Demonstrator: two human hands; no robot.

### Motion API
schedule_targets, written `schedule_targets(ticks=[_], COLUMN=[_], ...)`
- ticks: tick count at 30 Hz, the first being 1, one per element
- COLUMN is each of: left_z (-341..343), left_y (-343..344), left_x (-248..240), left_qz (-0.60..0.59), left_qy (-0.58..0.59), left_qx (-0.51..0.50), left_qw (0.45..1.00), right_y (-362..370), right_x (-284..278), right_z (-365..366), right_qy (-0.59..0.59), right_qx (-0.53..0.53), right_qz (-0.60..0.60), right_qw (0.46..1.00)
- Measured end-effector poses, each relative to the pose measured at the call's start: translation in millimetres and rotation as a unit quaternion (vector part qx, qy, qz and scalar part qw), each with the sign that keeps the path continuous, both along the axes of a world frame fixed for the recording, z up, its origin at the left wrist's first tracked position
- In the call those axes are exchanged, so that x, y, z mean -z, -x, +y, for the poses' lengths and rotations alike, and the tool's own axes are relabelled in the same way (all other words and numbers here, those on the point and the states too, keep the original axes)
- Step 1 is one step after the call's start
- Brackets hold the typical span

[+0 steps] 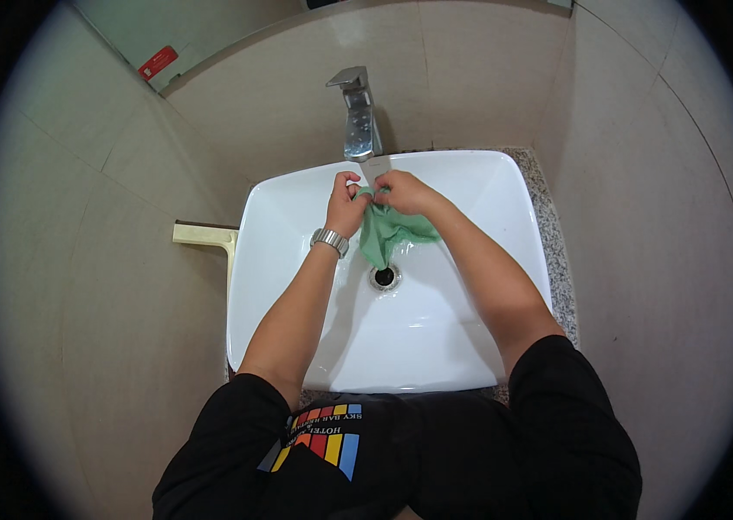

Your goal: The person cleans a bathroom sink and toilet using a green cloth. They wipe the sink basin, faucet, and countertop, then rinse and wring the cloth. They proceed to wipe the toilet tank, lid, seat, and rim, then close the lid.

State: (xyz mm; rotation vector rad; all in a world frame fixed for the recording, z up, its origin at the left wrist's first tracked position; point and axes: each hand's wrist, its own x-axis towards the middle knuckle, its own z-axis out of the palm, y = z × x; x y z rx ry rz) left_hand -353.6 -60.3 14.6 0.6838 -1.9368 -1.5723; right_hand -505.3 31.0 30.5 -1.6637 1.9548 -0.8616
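The basin [470, 260] is glossy white ceramic, smooth and wet-looking. Behind it, the faucet [360, 121] is polished metal. Over the basin, a soft matt green cloth [388, 232] is bunched. Beneath the basin lies a speckled stone counter [557, 260]. Matt beige tiles [488, 78] rise behind the basin.

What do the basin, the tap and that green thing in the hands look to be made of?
Basin: probably glazed ceramic, white and glossy with bright reflections. Tap: metal, apparently chrome-plated, with a mirror-like shine. Cloth: soft green fabric, perhaps microfibre; it hangs limp and creased where the left hand and right hand grip it.
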Motion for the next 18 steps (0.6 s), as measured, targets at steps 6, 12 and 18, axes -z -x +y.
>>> schedule_targets(ticks=[6,12,18], left_z=[-9.0,6.8,35.9], left_y=[-4.4,19.9,14.3], left_x=[-11.9,13.7,29.1], left_qz=[-0.157,0.047,-0.072], left_qy=[0.075,0.035,-0.052], left_qx=[0.015,-0.053,0.101], left_qw=[0.985,0.997,0.991], right_y=[-3.0,-12.1,-1.6], right_x=[-6.2,1.0,-6.1], right_z=[10.2,-6.1,1.4], right_qy=[0.048,0.065,0.210], right_qx=[0.173,0.224,0.256], right_qz=[-0.184,-0.228,-0.558], right_qw=[0.966,0.946,0.761])
